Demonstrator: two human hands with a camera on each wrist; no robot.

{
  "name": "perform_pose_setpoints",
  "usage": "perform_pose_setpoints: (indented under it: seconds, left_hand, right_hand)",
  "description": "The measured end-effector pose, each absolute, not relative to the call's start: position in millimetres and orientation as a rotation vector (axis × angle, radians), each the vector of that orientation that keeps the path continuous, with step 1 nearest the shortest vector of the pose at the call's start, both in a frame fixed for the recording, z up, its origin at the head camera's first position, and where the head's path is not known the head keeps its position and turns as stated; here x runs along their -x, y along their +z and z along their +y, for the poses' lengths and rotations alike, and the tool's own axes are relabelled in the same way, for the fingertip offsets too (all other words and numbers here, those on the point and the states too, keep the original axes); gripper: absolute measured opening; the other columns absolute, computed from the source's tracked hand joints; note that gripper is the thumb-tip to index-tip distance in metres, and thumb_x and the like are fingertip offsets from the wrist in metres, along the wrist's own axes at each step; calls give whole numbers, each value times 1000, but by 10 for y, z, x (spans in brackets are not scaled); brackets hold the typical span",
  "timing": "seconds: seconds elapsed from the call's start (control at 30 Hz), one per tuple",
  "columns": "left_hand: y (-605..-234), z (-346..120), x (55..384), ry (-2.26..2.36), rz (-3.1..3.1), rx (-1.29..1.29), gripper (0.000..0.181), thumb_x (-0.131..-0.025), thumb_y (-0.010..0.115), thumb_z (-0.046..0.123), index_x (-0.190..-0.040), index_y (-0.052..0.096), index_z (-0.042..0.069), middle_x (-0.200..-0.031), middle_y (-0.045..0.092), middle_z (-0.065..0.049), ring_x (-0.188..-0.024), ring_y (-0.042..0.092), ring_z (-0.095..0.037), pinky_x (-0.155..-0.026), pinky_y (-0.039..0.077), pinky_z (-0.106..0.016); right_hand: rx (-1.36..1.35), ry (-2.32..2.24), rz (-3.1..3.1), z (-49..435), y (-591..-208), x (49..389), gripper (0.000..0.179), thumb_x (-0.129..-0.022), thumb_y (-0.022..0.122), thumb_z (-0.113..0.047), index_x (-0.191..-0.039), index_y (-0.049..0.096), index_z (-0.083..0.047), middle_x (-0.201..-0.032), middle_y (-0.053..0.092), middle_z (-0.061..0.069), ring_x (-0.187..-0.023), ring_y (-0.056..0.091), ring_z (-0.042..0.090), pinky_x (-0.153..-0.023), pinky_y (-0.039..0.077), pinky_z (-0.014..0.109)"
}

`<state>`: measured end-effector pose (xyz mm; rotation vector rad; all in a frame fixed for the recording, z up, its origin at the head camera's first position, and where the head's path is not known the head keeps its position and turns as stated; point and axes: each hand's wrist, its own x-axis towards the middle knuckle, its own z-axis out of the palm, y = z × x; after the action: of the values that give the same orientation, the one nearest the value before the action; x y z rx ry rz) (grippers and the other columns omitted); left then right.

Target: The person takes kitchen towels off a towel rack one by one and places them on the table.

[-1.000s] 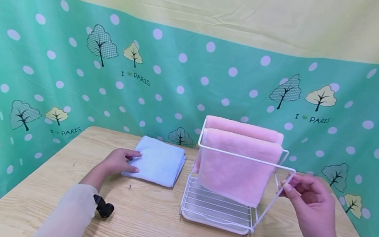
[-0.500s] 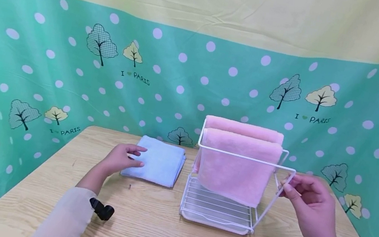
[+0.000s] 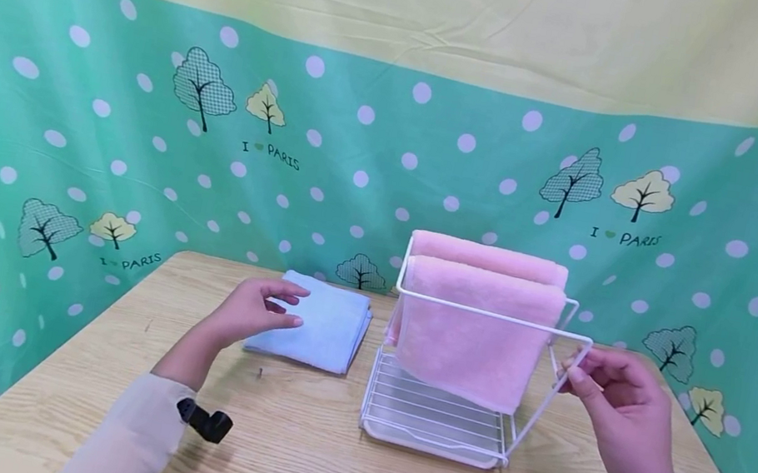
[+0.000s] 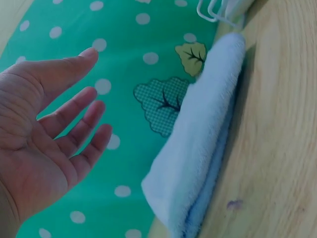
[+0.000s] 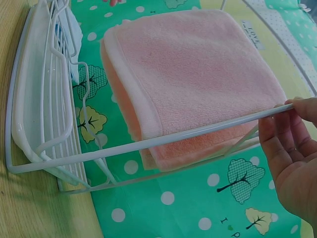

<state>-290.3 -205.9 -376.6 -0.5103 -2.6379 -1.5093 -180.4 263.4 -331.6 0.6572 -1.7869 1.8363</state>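
Note:
A folded light-blue towel [image 3: 323, 328] lies on the table, left of a white wire rack [image 3: 487, 313]. My left hand [image 3: 256, 312] hovers over its left part, fingers loosely bent and parted from the thumb. In the left wrist view a gap shows between that hand [image 4: 59, 119] and the towel [image 4: 198, 134]. A pink towel [image 3: 477, 330] hangs folded over the rack's upper part. On the rack's right side, my right hand [image 3: 630, 412] pinches the front post. The right wrist view shows its thumb and fingers [image 5: 280, 141] on the white bar [image 5: 208, 130].
The rack's base holds a white drip tray [image 3: 433, 447] under a wire grid. A small dark mark [image 3: 259, 373] is on the wooden table [image 3: 279, 456]. Behind the table hangs a green and yellow curtain [image 3: 395, 146] with dots and trees.
My left hand has lifted off the light-blue towel and shifted slightly up and right above it. The right hand, the rack and the pink towel stay put.

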Motion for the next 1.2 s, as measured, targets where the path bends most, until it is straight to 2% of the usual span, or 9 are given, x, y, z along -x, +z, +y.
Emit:
perform_pose_setpoints:
  seconds: [0.17, 0.47, 0.77, 1.03, 1.2]
  left_hand:
    - [-3674, -1972, 2860, -1469, -2588, 634, 42, -81, 81, 17, -120, 70, 8, -120, 65, -10, -107, 61, -29, -89, 53, -40]
    - [-3443, -1792, 2752, -1386, -2466, 869, 37, -81, 81, 14, -116, 70, 6, -121, 64, -9, -106, 61, -29, -87, 54, -42]
    - [-3171, -1637, 2686, -1370, -2414, 969, 37, -81, 80, 9, -116, 69, 1, -121, 64, -11, -107, 60, -27, -88, 54, -41]
    - [-3000, -1513, 2647, -1335, -2354, 1057, 36, -82, 79, 7, -116, 69, 2, -119, 65, -9, -108, 60, -23, -87, 54, -38]
    - [-2868, -1422, 2631, -1322, -2319, 1086, 35, -82, 79, 9, -115, 70, 4, -115, 65, -6, -102, 61, -23, -85, 54, -43]
  right_hand:
    - [-661, 1831, -1793, 2632, -3314, 1793, 19, -86, 54, 24, -104, 52, 18, -93, 63, 8, -81, 66, 16, -72, 57, 26]
    - [-684, 1841, -1765, 2633, -3320, 1795, 19, -86, 53, 25, -104, 52, 19, -93, 63, 9, -80, 66, 17, -72, 57, 26]
    - [-689, 1832, -1762, 2624, -3309, 1809, 20, -86, 54, 24, -106, 51, 20, -92, 64, 10, -80, 65, 18, -72, 57, 27]
    - [-703, 1828, -1761, 2630, -3313, 1807, 20, -86, 54, 25, -105, 51, 20, -92, 64, 11, -80, 66, 18, -71, 57, 26]
    - [-672, 1816, -1786, 2639, -3315, 1807, 20, -86, 54, 24, -105, 51, 20, -92, 64, 10, -80, 65, 18, -71, 57, 26]
